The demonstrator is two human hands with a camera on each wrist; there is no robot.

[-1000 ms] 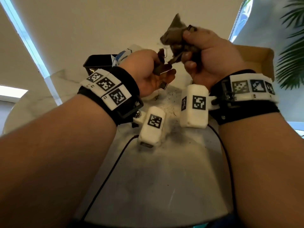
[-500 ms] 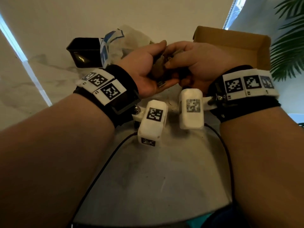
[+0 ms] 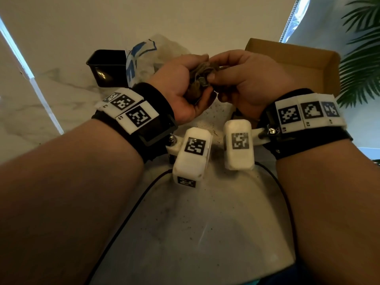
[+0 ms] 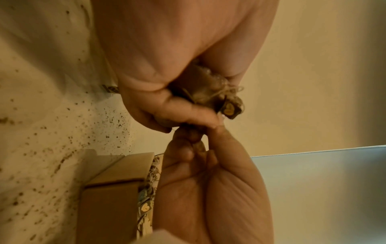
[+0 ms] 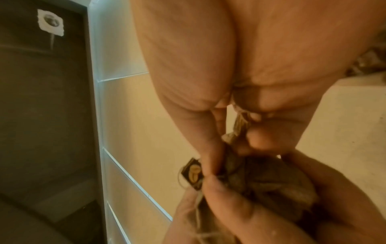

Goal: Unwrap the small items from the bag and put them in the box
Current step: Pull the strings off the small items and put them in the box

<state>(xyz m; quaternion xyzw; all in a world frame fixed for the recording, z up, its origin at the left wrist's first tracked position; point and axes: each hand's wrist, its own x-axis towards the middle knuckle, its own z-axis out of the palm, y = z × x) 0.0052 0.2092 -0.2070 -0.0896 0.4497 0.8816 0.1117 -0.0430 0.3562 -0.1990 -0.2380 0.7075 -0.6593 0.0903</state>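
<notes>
Tea bags (image 3: 200,79) between both hands

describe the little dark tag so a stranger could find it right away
Start at the two hands meeting above the marble table. The left hand cups a brownish tangle of tea bags. The dark tag hangs at the tangle's edge: small, square, with a pale heart.

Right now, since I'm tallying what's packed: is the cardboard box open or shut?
Open. The cardboard box has no lid over it in the head view, and the left wrist view shows small items already inside.
</notes>
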